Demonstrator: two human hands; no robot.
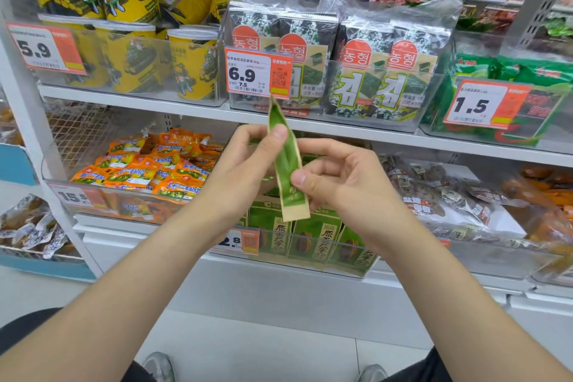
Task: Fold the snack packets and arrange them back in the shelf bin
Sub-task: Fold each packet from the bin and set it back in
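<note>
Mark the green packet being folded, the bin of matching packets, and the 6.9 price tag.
green packet (286,164), head view, mid folded face
bin (313,253), head view, clear front wall
6.9 price tag (242,74), head view, printed number

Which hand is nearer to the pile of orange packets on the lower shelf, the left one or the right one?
Left. The left hand holds the green packet just right of the orange packets; the right hand holds it from the other side, farther away.
</note>
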